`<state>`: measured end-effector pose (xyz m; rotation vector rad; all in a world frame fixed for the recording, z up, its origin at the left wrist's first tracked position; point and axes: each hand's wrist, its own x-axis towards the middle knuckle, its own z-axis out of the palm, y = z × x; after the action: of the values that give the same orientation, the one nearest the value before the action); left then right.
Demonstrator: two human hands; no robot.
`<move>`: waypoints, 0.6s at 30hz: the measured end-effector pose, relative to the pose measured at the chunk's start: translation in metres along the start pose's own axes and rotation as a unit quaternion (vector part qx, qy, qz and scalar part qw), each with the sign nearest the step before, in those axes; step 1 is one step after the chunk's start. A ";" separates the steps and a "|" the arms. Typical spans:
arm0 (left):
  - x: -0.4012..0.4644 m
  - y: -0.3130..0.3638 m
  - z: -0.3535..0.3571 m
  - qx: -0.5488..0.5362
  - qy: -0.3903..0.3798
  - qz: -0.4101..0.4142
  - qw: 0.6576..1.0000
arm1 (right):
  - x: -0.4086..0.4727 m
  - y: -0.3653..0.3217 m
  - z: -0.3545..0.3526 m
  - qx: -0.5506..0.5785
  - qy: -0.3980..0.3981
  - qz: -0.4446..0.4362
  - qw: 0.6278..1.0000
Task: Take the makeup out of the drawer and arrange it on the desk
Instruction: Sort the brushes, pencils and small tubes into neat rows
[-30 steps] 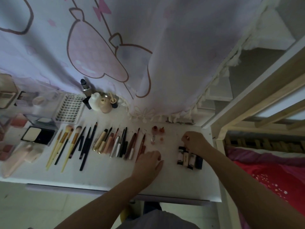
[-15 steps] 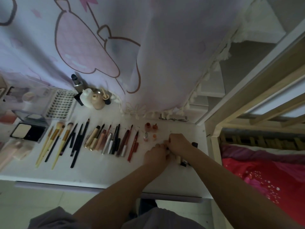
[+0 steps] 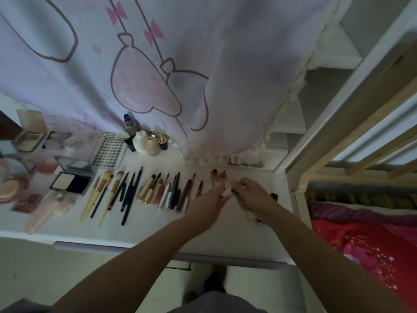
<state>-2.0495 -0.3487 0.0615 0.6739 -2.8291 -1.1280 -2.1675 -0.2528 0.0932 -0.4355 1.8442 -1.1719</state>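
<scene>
Makeup lies in rows on the white desk (image 3: 140, 231). Brushes (image 3: 106, 190) and dark pencils (image 3: 129, 193) fill the middle-left, tubes and liners (image 3: 167, 193) the middle. Two small red bottles (image 3: 217, 173) stand near the curtain. My left hand (image 3: 208, 201) and my right hand (image 3: 252, 195) meet over the desk's right part, both pinching a small pale pink tube (image 3: 226, 192) between their fingertips. Dark lipstick ends (image 3: 274, 195) show behind my right wrist; the rest of that group is hidden.
Open compacts (image 3: 70, 182), a lash tray (image 3: 108, 150) and pink pads (image 3: 10, 188) occupy the desk's left. Small bottles (image 3: 144, 144) stand at the back under a printed curtain (image 3: 158, 75). A wooden bed frame (image 3: 361, 123) and red bedding (image 3: 370, 245) lie right.
My hands came together from apart; the left moved right from the pencils, the right moved left off the lipstick group. They now hold a small pink tube between them.
</scene>
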 end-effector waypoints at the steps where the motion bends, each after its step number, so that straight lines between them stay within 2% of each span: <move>1: -0.006 0.000 -0.006 -0.026 0.006 0.012 1.000 | -0.008 0.000 0.004 0.005 -0.002 -0.026 1.000; 5: -0.030 -0.004 -0.021 -0.057 -0.017 0.046 0.997 | -0.033 0.002 0.009 -0.083 -0.071 -0.101 0.989; 11: -0.058 -0.009 -0.023 -0.013 -0.036 0.053 0.998 | -0.049 -0.003 0.011 -0.205 -0.132 -0.025 0.969; 14: -0.063 -0.010 -0.025 -0.012 -0.035 0.050 0.998 | -0.050 -0.002 0.012 -0.216 -0.137 -0.039 0.966; 18: -0.066 -0.013 -0.029 -0.012 -0.045 0.045 0.998 | -0.054 -0.008 0.012 -0.190 -0.148 -0.004 0.971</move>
<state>-1.9797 -0.3494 0.0833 0.5010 -2.8814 -1.2041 -2.1295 -0.2267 0.1240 -0.7892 1.7993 -0.7076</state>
